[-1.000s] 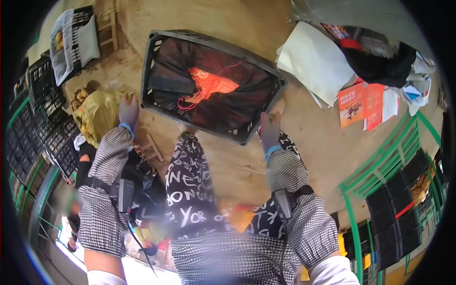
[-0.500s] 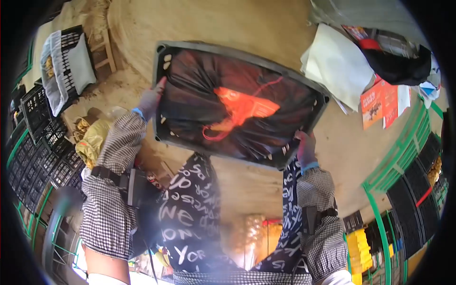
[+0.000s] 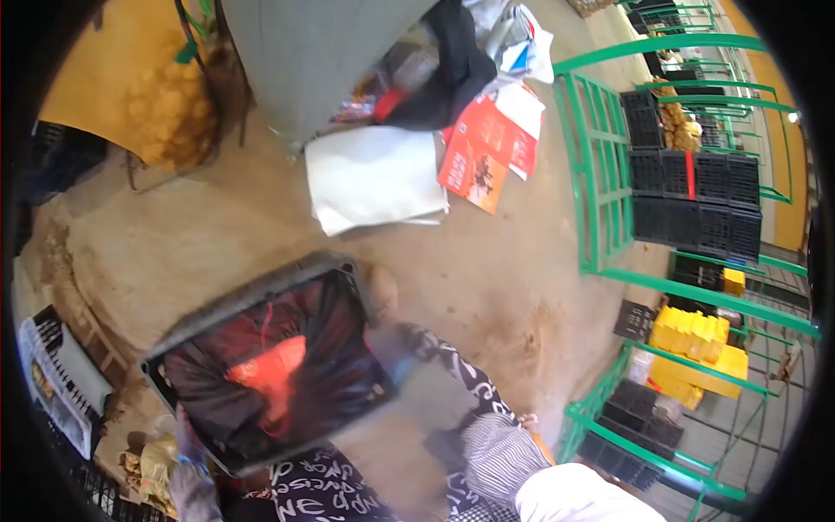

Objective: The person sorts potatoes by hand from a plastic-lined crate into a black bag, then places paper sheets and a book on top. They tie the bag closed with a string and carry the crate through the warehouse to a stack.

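A black plastic crate (image 3: 252,311) is tilted at the lower left of the head view. Inside it lies a dark plastic bag (image 3: 335,304), with an orange-red strip of plastic (image 3: 270,370) gathered on top. My left hand (image 3: 185,428), gloved and partly hidden by the crate, is closed on its near left end. At the right end, my gloved right hand (image 3: 383,346) is closed on the rim, smeared by motion. Below the crate are my dark trousers with white lettering (image 3: 326,487).
White sheets (image 3: 374,178) and red printed papers (image 3: 487,152) lie ahead. Green metal racks (image 3: 600,174) on the right hold black crates (image 3: 696,178) and yellow crates (image 3: 696,339). A sack of potatoes (image 3: 174,113) stands at upper left. A pale crate (image 3: 56,383) is at far left.
My view has turned to the right, so the racks show more fully and the crate sits lower left in view. Both hands have stayed on the crate.
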`<state>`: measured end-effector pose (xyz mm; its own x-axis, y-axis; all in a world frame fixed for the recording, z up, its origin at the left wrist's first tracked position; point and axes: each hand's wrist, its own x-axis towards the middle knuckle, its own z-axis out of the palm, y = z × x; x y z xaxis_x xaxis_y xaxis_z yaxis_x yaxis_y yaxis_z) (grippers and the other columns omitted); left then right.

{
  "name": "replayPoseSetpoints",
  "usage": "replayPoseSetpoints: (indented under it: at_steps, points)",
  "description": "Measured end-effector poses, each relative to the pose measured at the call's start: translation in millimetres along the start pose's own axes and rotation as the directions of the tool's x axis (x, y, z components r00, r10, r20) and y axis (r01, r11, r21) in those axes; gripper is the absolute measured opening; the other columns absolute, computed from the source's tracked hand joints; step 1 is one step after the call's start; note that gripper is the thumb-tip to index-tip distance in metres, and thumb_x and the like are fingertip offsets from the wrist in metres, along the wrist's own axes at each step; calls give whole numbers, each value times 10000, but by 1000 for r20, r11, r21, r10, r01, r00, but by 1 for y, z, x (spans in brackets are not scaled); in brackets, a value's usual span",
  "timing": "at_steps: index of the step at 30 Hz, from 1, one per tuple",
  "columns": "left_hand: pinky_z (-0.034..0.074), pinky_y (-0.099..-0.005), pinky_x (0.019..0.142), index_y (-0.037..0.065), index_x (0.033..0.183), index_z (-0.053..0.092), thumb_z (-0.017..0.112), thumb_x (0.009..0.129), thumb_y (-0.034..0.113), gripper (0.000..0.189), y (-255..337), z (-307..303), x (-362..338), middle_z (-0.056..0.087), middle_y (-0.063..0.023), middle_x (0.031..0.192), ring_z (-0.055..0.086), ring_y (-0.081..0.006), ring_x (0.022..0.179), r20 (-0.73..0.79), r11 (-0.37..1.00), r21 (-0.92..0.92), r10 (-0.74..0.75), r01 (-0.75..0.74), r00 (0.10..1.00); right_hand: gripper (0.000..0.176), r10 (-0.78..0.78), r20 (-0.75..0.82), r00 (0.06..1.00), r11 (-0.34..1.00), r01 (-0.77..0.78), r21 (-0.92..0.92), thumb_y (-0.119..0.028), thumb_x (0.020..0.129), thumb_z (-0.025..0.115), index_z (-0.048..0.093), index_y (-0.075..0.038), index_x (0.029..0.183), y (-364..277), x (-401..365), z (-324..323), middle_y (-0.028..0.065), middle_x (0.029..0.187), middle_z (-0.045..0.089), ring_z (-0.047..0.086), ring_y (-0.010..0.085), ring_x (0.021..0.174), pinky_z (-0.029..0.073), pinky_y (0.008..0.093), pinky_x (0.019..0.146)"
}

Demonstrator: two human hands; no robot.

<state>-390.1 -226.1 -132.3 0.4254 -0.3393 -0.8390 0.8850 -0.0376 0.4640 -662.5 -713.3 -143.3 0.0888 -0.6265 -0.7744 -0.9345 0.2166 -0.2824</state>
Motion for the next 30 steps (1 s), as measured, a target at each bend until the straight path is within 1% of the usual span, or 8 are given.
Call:
replayPoseSetpoints:
  at_steps: [7, 9, 12, 19, 24, 28, 29, 30]
  points:
    - [397, -384, 1055, 73, 1344, 487, 408, 998, 360, 456, 39, 96, -244, 548, -79, 1323, 530, -236, 1202, -170, 994, 97, 65, -49, 983, 249, -256, 147, 955, 951, 277, -137, -191, 856, 544, 637, -45, 1036, -55, -121, -138, 136, 812, 647, 635, 318, 802, 498, 412, 704]
    - [462, -348, 964, 48, 1251, 554, 473, 949, 300, 401, 88, 200, -308, 617, -74, 1194, 593, -213, 1089, -168, 972, 178, 187, -156, 968, 237, -273, 217, 937, 938, 309, -154, -174, 849, 541, 634, -34, 1018, -81, -167, -191, 121, 802, 638, 629, 299, 796, 495, 409, 703]
    - [494, -318, 739, 69, 1227, 548, 514, 975, 299, 344, 129, 255, -404, 578, -37, 838, 572, -156, 774, -582, 994, 36, -63, 104, 811, 165, -321, 245, 915, 943, 333, -7, -118, 818, 532, 614, -19, 922, -92, -233, -250, 37, 705, 588, 600, 207, 693, 477, 385, 639]
    - [446, -272, 619, 95, 1091, 578, 508, 980, 308, 250, 194, 364, -542, 511, 20, 746, 502, -109, 651, -184, 882, 470, 125, -24, 975, 107, -229, 223, 948, 887, 108, 450, -87, 762, 566, 579, -69, 867, -70, -454, -498, -16, 653, 507, 481, 82, 596, 385, 246, 520]
    - [375, -232, 549, 158, 873, 504, 519, 978, 320, 194, 224, 481, -567, 445, 69, 705, 423, -65, 605, 161, 768, 614, 102, -181, 982, 73, 58, -153, 986, 786, 50, 617, -100, 764, 577, 586, -43, 809, 65, -583, -568, 14, 563, 517, 489, 122, 461, 385, 299, 433]
    - [454, -271, 679, 89, 990, 579, 540, 910, 269, 202, 208, 580, -533, 568, 8, 837, 539, -113, 744, 298, 603, 753, 43, -263, 954, 45, 78, -522, 850, 810, 251, 529, -44, 734, 575, 587, -27, 774, 173, -619, -562, 19, 565, 515, 500, 129, 475, 378, 300, 438]
    - [503, -287, 795, 39, 1052, 627, 510, 871, 205, 271, 198, 597, -508, 656, -45, 937, 631, -163, 858, 281, 540, 800, 48, -262, 958, 62, 250, -427, 869, 680, 156, 717, -32, 726, 589, 583, -33, 787, 178, -611, -575, 19, 587, 522, 506, 126, 500, 386, 292, 448]
    - [469, -243, 656, 61, 863, 624, 517, 807, 136, 143, 185, 673, -541, 594, 6, 729, 565, -108, 657, 344, 676, 683, 36, -277, 938, 90, 413, -316, 854, 497, 79, 864, -19, 717, 603, 579, -39, 801, 184, -603, -588, 19, 609, 529, 513, 123, 526, 394, 283, 459]
